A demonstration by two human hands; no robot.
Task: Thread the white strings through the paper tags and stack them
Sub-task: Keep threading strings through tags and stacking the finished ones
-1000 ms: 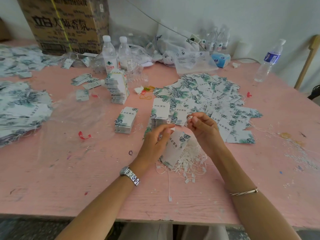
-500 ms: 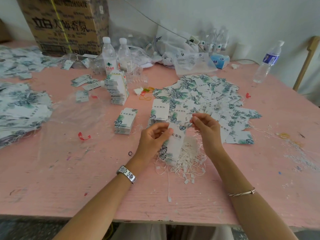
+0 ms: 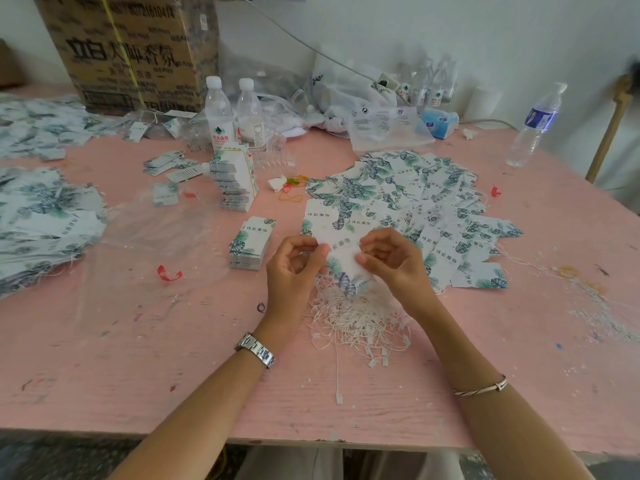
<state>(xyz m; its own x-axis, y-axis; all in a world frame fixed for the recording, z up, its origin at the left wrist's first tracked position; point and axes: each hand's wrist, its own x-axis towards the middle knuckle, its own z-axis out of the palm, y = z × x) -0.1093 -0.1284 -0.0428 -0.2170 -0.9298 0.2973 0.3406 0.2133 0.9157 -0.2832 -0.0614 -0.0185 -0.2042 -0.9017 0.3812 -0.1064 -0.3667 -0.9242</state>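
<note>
Both tag (image 3: 341,251) edges: left hand (image 3: 294,268), right hand (image 3: 394,261)

1 wide-angle view from the person's head looks forward and down across the pink table (image 3: 104,375), its near edge low in frame and the white wall (image 3: 485,36) at the back. The left hand (image 3: 294,268) and right hand (image 3: 394,261) sit close, mid-frame.

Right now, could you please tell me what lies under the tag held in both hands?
A loose pile of white strings lies on the pink table below the tag. The tag, left hand and right hand cover its far part.
</note>
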